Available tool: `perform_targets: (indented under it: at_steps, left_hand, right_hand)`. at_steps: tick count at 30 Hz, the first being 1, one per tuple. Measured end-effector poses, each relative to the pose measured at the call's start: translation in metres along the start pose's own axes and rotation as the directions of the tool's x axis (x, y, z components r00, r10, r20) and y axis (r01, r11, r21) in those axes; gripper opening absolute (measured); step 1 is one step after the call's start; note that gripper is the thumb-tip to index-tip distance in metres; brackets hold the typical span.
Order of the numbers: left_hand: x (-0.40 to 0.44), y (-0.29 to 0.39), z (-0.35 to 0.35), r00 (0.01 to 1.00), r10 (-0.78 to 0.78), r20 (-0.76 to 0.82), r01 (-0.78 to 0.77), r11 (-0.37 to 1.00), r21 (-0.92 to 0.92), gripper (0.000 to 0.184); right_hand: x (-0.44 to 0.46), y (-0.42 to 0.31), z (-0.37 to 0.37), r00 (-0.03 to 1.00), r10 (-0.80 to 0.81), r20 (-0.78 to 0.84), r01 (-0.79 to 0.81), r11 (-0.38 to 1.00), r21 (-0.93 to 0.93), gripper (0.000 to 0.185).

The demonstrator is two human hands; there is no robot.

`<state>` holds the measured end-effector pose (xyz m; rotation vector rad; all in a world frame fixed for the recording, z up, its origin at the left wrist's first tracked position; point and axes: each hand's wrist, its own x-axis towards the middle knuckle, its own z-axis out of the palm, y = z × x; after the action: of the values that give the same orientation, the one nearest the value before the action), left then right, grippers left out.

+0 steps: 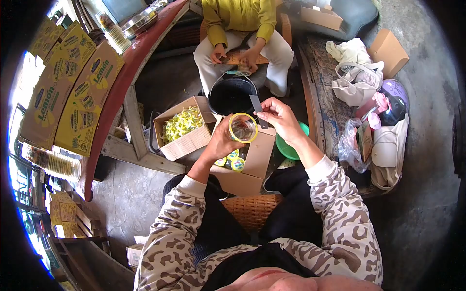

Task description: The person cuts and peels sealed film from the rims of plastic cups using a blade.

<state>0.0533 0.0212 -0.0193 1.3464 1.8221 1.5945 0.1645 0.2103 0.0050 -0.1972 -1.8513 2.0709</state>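
Note:
My left hand (221,141) is wrapped round a clear cup (243,128) with a yellow rim, tilted so that its round end faces me. Just to the right, my right hand (277,117) pinches a flat dark grey strip (256,105) near the cup's rim. Below the cup, an open cardboard box (240,180) holds several round pieces with yellow-green lids (236,164). A black bucket (233,97) stands beyond my hands. Left of it, another cardboard box (187,144) is filled with yellow-green scraps (183,124).
A person (239,29) sits opposite, hands over the bucket. A red-edged table (131,63) with lemon cartons (90,92) and stacked cups (116,39) is on the left. A green basin (286,148) lies by my right forearm. Bags (357,82) and a helmet (394,94) are on the right.

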Motion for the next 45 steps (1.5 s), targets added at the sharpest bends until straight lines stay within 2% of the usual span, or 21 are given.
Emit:
perform_targets:
  at_steps: [2,6,9,12,14,16,18,20,22,23,26,30,31,34,35,36,38,39,42,44,45]
  left_hand:
    - [0.000,-0.002,0.000,0.999,0.053,-0.002,-0.053,0.997,0.056,0.061]
    - [0.002,0.004,0.003,0.998,0.059,0.011,-0.059,0.998,0.030,0.060]
    - [0.001,0.001,0.000,0.996,-0.023,0.084,0.018,0.998,0.057,0.067]
    - [0.004,0.007,0.001,0.994,0.109,0.024,-0.111,0.990,0.088,0.056]
    - [0.005,0.008,-0.004,0.967,0.252,0.026,-0.251,0.939,0.233,0.056]
    - [0.002,0.005,-0.007,0.970,0.241,0.005,-0.237,0.948,0.213,0.057]
    - [0.000,0.004,-0.010,0.989,0.129,-0.066,-0.125,0.990,0.066,0.058]
    - [-0.002,-0.003,-0.015,0.989,0.106,-0.106,-0.103,0.994,0.038,0.065]
    - [-0.005,-0.003,-0.018,0.986,0.004,-0.166,-0.018,0.997,-0.079,0.073]
    - [-0.005,-0.002,-0.019,0.981,-0.002,-0.196,-0.006,0.999,-0.039,0.079]
    - [-0.005,-0.006,-0.020,0.951,-0.068,-0.300,0.000,0.975,-0.221,0.071]
    - [-0.012,0.016,-0.020,0.894,0.007,-0.447,-0.032,0.998,-0.047,0.065]
    - [-0.012,0.013,-0.021,0.890,0.100,-0.445,-0.113,0.994,-0.003,0.059]
    - [-0.013,0.010,-0.018,0.860,0.214,-0.463,-0.155,0.974,0.162,0.056]
    - [-0.014,-0.003,-0.022,0.863,0.199,-0.465,-0.102,0.969,0.226,0.055]
    - [-0.013,-0.001,-0.020,0.853,0.194,-0.483,-0.126,0.977,0.170,0.057]
    - [-0.013,0.004,-0.023,0.874,0.070,-0.481,-0.016,0.993,0.116,0.069]
    - [-0.009,0.004,-0.022,0.847,0.130,-0.516,-0.111,0.992,0.068,0.073]
    - [0.001,-0.006,-0.027,0.860,-0.072,-0.505,-0.047,0.974,-0.220,0.058]
    - [0.009,-0.025,-0.034,0.875,-0.052,-0.481,-0.084,0.963,-0.256,0.054]
    - [0.011,-0.024,-0.038,0.869,-0.188,-0.459,0.054,0.956,-0.290,0.051]
  right_hand:
    - [0.000,-0.001,0.000,1.000,0.019,0.019,-0.020,1.000,0.018,0.011]
    - [0.001,0.008,-0.001,0.998,-0.026,0.062,0.034,0.991,-0.127,0.012]
    - [0.001,0.011,-0.002,0.999,-0.036,0.039,0.043,0.976,-0.215,0.013]
    - [0.005,0.013,-0.005,0.998,-0.067,-0.024,0.058,0.962,-0.267,0.014]
    - [0.006,0.015,-0.008,0.994,-0.096,-0.054,0.076,0.951,-0.300,0.015]
    - [0.005,0.009,-0.011,0.983,-0.145,-0.113,0.069,0.859,-0.507,0.017]
    - [0.010,0.020,-0.018,0.976,-0.188,-0.106,0.108,0.851,-0.514,0.017]
    - [0.012,0.023,-0.024,0.938,-0.335,-0.086,0.200,0.729,-0.655,0.018]
    - [0.013,0.021,-0.027,0.927,-0.367,-0.071,0.214,0.677,-0.704,0.018]
    - [0.014,0.020,-0.028,0.922,-0.383,-0.064,0.222,0.656,-0.721,0.017]
    - [0.013,0.018,-0.030,0.900,-0.436,-0.030,0.274,0.617,-0.738,0.015]
    - [0.015,0.018,-0.032,0.911,-0.411,-0.025,0.251,0.602,-0.758,0.014]
    - [0.016,0.018,-0.033,0.919,-0.392,-0.037,0.226,0.602,-0.766,0.013]
    - [0.015,0.014,-0.034,0.918,-0.394,-0.054,0.216,0.607,-0.765,0.013]
    - [0.014,0.015,-0.035,0.918,-0.393,-0.058,0.212,0.607,-0.766,0.013]
    - [0.015,0.016,-0.035,0.912,-0.405,-0.062,0.220,0.612,-0.759,0.013]
    - [0.015,0.016,-0.035,0.907,-0.416,-0.069,0.225,0.616,-0.755,0.012]
    - [0.015,0.015,-0.035,0.910,-0.410,-0.070,0.227,0.631,-0.742,0.012]
    - [0.013,0.011,-0.031,0.913,-0.401,-0.080,0.222,0.651,-0.726,0.013]
    - [0.013,0.013,-0.030,0.904,-0.423,-0.057,0.260,0.652,-0.712,0.013]
    - [0.013,0.012,-0.030,0.907,-0.417,-0.053,0.256,0.648,-0.718,0.013]
